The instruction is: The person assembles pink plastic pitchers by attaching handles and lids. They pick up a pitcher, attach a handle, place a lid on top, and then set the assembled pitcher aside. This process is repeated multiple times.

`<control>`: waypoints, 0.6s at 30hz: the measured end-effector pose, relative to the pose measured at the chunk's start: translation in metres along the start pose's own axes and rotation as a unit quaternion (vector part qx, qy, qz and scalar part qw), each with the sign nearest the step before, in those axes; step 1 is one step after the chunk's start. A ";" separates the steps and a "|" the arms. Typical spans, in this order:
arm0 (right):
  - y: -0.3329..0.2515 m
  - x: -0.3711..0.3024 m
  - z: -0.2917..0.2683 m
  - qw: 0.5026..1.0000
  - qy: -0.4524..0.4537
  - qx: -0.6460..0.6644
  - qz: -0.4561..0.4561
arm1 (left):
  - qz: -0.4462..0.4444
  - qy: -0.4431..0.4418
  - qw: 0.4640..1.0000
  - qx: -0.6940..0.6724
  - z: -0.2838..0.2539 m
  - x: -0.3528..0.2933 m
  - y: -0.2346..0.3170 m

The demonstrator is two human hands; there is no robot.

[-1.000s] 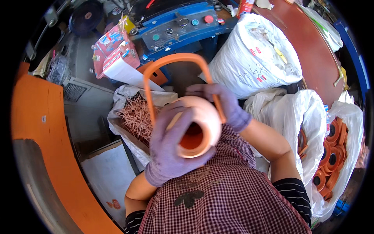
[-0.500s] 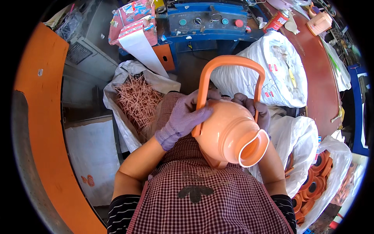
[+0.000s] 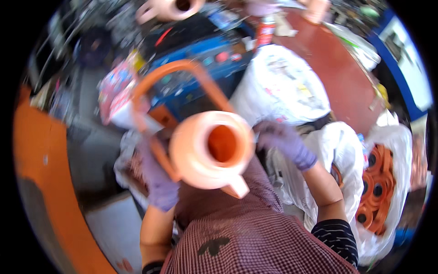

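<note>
An orange jug (image 3: pixel 212 150) is held over the lap.
Its handle (image 3: pixel 157 150) is gripped by the left hand (image 3: pixel 159 182); the right hand (image 3: pixel 285 141) is rested beside the rim, its grip unclear.

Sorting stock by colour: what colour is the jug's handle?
Orange, darker than the peach jug; the handle shows in the head view.

A reddish-brown desk (image 3: pixel 346 77) runs along the upper right, its surface blurred by motion. A spray can (image 3: pixel 264 32) stands near its left end, with small indistinct items beside it. The grey floor (image 3: pixel 86 146) lies at left. On it rest a full white sack (image 3: pixel 283 89), an open white sack of orange ring-shaped parts (image 3: pixel 378 182), and a blue machine (image 3: pixel 200 82).
</note>
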State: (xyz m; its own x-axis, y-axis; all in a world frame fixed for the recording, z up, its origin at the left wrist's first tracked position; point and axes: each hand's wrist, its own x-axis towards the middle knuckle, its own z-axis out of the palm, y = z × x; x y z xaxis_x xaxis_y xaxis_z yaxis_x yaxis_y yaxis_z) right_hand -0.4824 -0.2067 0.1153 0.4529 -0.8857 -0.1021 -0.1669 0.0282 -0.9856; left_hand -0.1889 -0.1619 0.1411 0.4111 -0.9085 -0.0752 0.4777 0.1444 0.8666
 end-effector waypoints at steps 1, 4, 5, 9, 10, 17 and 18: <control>-0.007 -0.018 0.009 0.995 -0.100 -0.002 -0.027 | -0.033 0.041 0.996 -0.069 0.027 -0.005 0.022; -0.018 -0.051 0.032 0.975 -0.061 -0.091 -0.193 | 0.009 -0.100 0.989 -0.110 0.037 0.008 0.027; -0.018 -0.055 0.038 0.956 0.010 -0.122 -0.265 | 0.003 -0.130 0.985 -0.114 0.056 0.002 0.027; 0.004 -0.081 0.002 0.871 0.302 -0.267 -0.280 | 0.080 -0.278 0.954 -0.075 0.120 0.032 0.006; 0.010 -0.090 -0.020 0.865 0.359 -0.262 -0.232 | 0.103 -0.271 0.957 -0.009 0.126 0.053 -0.002; -0.025 -0.135 -0.212 0.746 0.581 -0.317 -0.070 | 0.012 -0.310 0.906 0.288 0.060 0.061 -0.058; -0.014 -0.137 -0.247 0.714 0.595 -0.365 -0.056 | -0.049 -0.322 0.903 0.282 0.033 0.061 -0.071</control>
State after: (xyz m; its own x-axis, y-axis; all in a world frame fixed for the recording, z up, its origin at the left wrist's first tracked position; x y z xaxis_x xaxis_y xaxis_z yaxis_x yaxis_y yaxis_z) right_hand -0.7581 -0.2001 0.1764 -0.4927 -0.6430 0.5863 -0.7966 0.0621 -0.6014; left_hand -0.2234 -0.2410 0.0911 -0.2340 -0.9720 -0.0203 -0.0576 -0.0069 0.9983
